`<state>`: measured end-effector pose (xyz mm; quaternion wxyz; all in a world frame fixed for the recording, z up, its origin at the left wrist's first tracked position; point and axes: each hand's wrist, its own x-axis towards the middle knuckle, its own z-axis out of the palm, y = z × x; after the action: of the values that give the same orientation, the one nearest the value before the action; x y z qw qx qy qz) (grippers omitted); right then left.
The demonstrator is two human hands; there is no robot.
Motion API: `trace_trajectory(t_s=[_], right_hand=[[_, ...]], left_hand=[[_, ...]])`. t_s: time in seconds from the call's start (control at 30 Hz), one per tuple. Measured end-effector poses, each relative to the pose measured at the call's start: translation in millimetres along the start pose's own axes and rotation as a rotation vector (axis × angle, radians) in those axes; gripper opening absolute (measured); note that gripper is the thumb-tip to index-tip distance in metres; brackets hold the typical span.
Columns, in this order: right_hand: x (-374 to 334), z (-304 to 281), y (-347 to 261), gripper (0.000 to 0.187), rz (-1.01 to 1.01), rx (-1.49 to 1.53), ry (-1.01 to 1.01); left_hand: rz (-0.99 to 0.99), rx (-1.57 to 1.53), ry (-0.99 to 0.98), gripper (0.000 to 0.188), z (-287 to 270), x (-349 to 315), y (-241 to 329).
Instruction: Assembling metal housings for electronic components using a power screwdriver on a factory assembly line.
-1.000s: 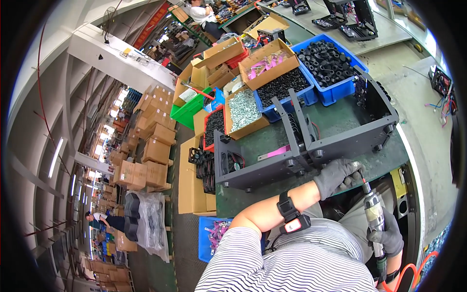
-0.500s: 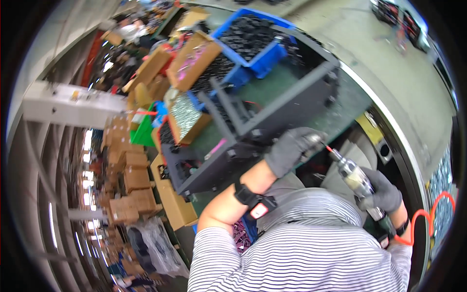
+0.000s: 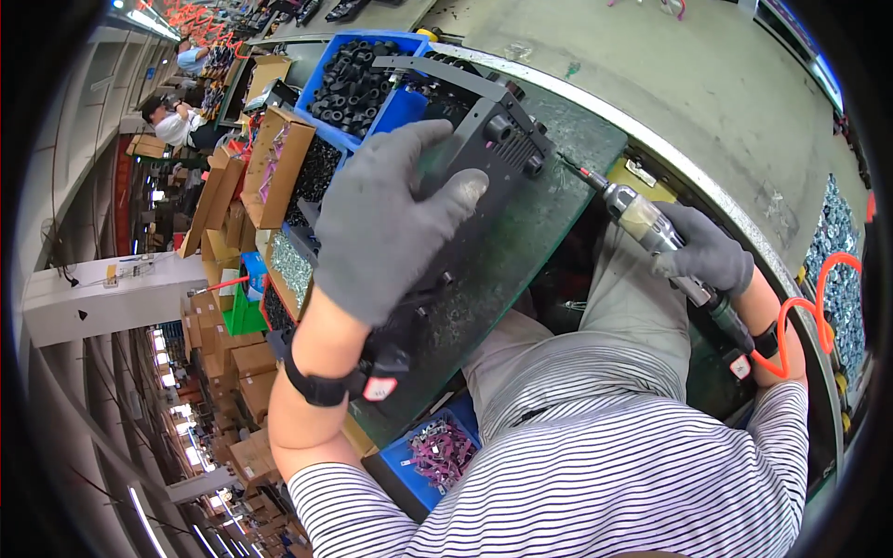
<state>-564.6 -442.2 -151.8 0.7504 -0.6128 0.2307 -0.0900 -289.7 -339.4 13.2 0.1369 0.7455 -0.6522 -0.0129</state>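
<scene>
Both hands wear grey work gloves. My left hand (image 3: 386, 223) is over the black housing (image 3: 498, 181), thumb and index finger spread apart; the other fingers are partly hidden, and I cannot tell whether the palm touches it. The housing lies on the green bench top (image 3: 507, 270), with dark round knobs at its right end. My right hand (image 3: 712, 253) is wrapped round a pneumatic screwdriver (image 3: 642, 221). The driver's bit points up and left, close to the knobs; whether it touches anything is unclear.
A blue crate (image 3: 313, 104) of black plastic parts stands behind the housing. Left of it are an open carton (image 3: 296, 167), a box of silvery screws (image 3: 290, 265) and a green bin (image 3: 244, 316). A blue bin (image 3: 400, 470) holds purple pieces. An orange hose (image 3: 825, 312) curls at right.
My left hand has moved up and left from near the screwdriver tip to over the housing, its fingers spreading. The housing appears turned and shifted. The screwdriver stays in my right hand, slightly higher.
</scene>
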Motion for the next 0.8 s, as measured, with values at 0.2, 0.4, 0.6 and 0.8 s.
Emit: trace_trajectory(t_s=[0.2,0.4,0.6,0.8], right_hand=[[15,1,6,0.062,-0.071,-0.049,0.042],[22,0,4,0.06,-0.05,-0.181,0.056],[28,2,-1,0.059,0.006,0.11,0.006],[34,1,-2,0.058,-0.056,-0.053,0.002]], left_hand=[[-0.23,-0.137,-0.502,0.047,24,39,-25],[-0.288,-0.25,-0.635,0.035,32,43,-36],[-0.18,-0.162,-0.659,0.034,31,47,-41],[-0.154,-0.271,-0.68,0.032,32,48,-44]])
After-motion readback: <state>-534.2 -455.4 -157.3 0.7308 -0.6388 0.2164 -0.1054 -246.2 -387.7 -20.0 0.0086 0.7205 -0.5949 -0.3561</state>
